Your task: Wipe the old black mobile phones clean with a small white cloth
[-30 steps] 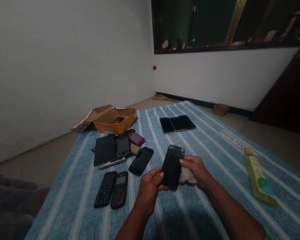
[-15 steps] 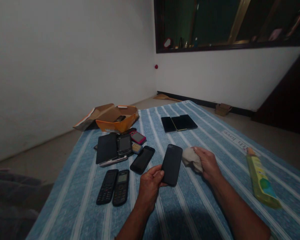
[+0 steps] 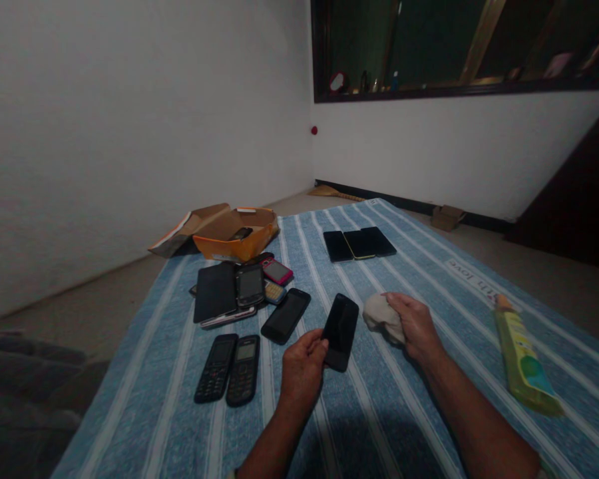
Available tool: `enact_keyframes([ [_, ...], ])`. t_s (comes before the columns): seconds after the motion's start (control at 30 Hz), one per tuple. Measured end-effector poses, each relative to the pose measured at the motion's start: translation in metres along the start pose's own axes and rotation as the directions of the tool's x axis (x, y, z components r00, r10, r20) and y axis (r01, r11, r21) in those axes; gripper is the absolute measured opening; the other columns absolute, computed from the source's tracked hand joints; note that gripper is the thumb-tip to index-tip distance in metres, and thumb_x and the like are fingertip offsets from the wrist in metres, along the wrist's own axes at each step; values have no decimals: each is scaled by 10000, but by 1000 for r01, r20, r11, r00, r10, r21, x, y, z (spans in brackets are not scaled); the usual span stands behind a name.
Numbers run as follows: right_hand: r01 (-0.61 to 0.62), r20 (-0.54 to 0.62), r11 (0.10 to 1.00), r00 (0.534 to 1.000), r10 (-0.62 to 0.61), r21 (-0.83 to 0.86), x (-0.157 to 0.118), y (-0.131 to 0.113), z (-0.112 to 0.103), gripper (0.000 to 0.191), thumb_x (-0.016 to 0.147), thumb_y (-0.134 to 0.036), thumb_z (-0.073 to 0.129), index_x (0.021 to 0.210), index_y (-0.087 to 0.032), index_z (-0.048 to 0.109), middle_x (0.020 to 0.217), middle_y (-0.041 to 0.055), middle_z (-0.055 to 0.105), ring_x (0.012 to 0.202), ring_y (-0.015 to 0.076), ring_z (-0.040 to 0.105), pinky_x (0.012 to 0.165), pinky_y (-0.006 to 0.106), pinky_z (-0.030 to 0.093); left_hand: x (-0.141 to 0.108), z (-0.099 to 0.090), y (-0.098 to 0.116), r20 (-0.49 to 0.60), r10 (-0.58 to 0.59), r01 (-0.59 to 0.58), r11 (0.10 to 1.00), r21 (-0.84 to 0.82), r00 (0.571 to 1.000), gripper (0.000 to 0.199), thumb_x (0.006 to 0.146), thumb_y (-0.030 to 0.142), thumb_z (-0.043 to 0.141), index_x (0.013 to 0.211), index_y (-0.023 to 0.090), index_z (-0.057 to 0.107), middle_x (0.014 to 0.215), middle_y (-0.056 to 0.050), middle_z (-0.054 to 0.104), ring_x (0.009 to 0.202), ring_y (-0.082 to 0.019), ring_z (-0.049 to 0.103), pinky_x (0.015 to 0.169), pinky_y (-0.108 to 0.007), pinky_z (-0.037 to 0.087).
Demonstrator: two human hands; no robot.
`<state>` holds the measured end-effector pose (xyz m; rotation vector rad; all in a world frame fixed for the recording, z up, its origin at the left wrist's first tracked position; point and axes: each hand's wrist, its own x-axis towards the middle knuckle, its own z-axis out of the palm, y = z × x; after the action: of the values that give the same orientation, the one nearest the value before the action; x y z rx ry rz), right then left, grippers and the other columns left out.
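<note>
My left hand [image 3: 303, 362] pinches a black smartphone [image 3: 341, 331] by its left edge, with the glossy screen side facing up toward me. Just to the right, my right hand [image 3: 415, 324] is closed on a bunched whitish cloth [image 3: 383, 318], a small gap away from the phone. Left of the held phone lies another black touchscreen phone [image 3: 286, 315]. Two black keypad phones, one with a dark screen [image 3: 216, 368] and one with a pale screen [image 3: 243, 370], lie side by side nearer me.
An open orange cardboard box [image 3: 237, 247] stands at the back left, behind a pile of phones with a dark flat tablet-like device [image 3: 214, 293]. Three dark-screened devices [image 3: 359, 244] lie farther back. A yellow-green liquid bottle [image 3: 525, 362] lies at the right on the striped blue cloth [image 3: 414, 279].
The phone in my left hand has turned over, from its matte back to its glossy screen. My right hand keeps the cloth in nearly the same place.
</note>
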<state>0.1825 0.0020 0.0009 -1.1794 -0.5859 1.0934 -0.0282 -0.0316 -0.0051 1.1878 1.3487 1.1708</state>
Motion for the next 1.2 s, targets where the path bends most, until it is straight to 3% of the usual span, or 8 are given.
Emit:
enact_keyframes([
  [0.17, -2, 10, 1000, 1000, 2, -8, 0, 1, 0, 402, 508, -442, 843, 752, -138, 747, 652, 35, 698, 570, 141, 623, 521, 221, 482, -5, 1, 3, -27, 164, -155, 968, 197, 986, 292, 750, 340, 579, 934, 165, 724, 758, -31, 742, 724, -208, 701, 687, -308, 561],
  [0.33, 8, 14, 1000, 1000, -8, -18, 0, 2, 0, 385, 515, -444, 837, 743, -146, 749, 673, 42, 710, 570, 142, 627, 523, 224, 486, -13, 4, 4, 54, 344, -339, 868, 363, 937, 244, 838, 297, 516, 939, 190, 710, 766, -7, 738, 683, -172, 696, 635, -258, 550],
  [0.43, 21, 6, 999, 1000, -20, -26, 1, 4, -1, 370, 530, -436, 834, 749, -150, 749, 685, 42, 714, 589, 147, 639, 546, 228, 497, -18, 8, 3, 129, 473, -482, 778, 402, 872, 221, 875, 263, 502, 968, 197, 691, 810, -9, 737, 713, -156, 700, 655, -231, 555],
  [0.57, 19, 3, 999, 1000, -18, -35, 0, 6, -1, 376, 547, -441, 826, 771, -149, 746, 674, 34, 709, 575, 148, 635, 546, 236, 497, -23, 13, 1, 195, 644, -655, 622, 428, 739, 245, 898, 246, 502, 1077, 161, 646, 852, -51, 729, 750, -162, 702, 690, -237, 568],
  [0.67, 15, -2, 999, 1000, -15, -29, -1, 7, 0, 380, 542, -435, 828, 778, -150, 743, 659, 26, 704, 571, 150, 632, 548, 240, 494, -25, 16, 2, 248, 668, -698, 573, 430, 701, 255, 913, 227, 478, 1099, 142, 630, 837, -65, 722, 749, -167, 698, 699, -248, 574],
  [0.77, 14, 15, 999, 1000, -13, -31, -2, 7, 2, 362, 549, -425, 822, 777, -155, 744, 672, 25, 710, 582, 154, 634, 565, 246, 493, -28, 17, 3, 286, 653, -704, 570, 423, 701, 269, 901, 219, 485, 1116, 151, 633, 884, -80, 730, 808, -182, 703, 747, -262, 577],
  [0.93, 9, 36, 998, 999, -6, -65, -4, 8, 3, 334, 581, -419, 801, 790, -164, 746, 685, 26, 716, 594, 170, 642, 583, 265, 492, -30, 18, 5, 309, 559, -637, 633, 441, 770, 273, 888, 236, 492, 1099, 180, 657, 880, -76, 732, 816, -195, 701, 776, -283, 573],
  [1.2, 5, 38, 999, 999, -3, -52, -5, 8, 4, 339, 562, -405, 811, 787, -159, 747, 699, 33, 718, 620, 182, 651, 597, 275, 496, -24, 11, 0, 261, 519, -578, 673, 462, 814, 295, 908, 290, 473, 1100, 169, 661, 924, -96, 738, 847, -210, 703, 782, -297, 557],
])
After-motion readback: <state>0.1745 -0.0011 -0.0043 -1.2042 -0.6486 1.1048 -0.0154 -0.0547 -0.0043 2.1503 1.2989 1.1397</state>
